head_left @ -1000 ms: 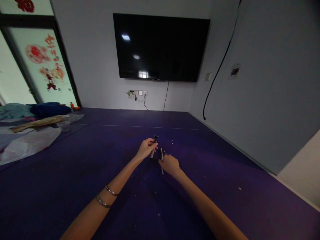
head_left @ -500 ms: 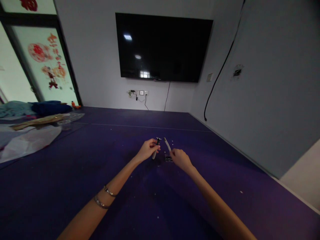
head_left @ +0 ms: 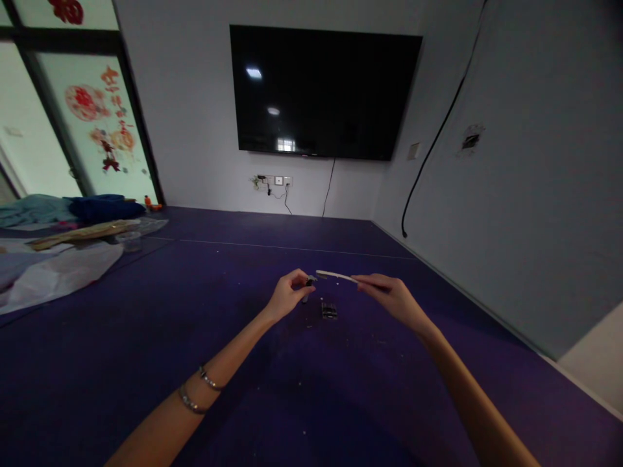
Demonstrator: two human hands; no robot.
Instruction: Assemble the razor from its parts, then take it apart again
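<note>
My left hand (head_left: 288, 297) is closed around a small razor (head_left: 310, 281), its T-shaped head up near the fingertips and its handle pointing down. Between the fingers of my right hand (head_left: 392, 295) is the handle end of a white toothbrush (head_left: 338, 275). The toothbrush lies nearly level, bristles facing down, with its head close to the razor head; whether they touch I cannot tell. Below the hands a small dark case with clear parts (head_left: 329, 311) rests on the purple surface (head_left: 272, 402).
Small white specks are scattered on the purple surface. At the left lie a white plastic sheet (head_left: 68, 280), a brown stick-like piece (head_left: 82, 234) and blue cloth (head_left: 104, 207). A black cable (head_left: 433, 146) hangs along the right wall, and a television (head_left: 326, 94) is mounted ahead.
The toothbrush has swung from steeply tilted to nearly level, its head now by the razor. My right hand has moved right and turned. My left hand has tilted the razor head.
</note>
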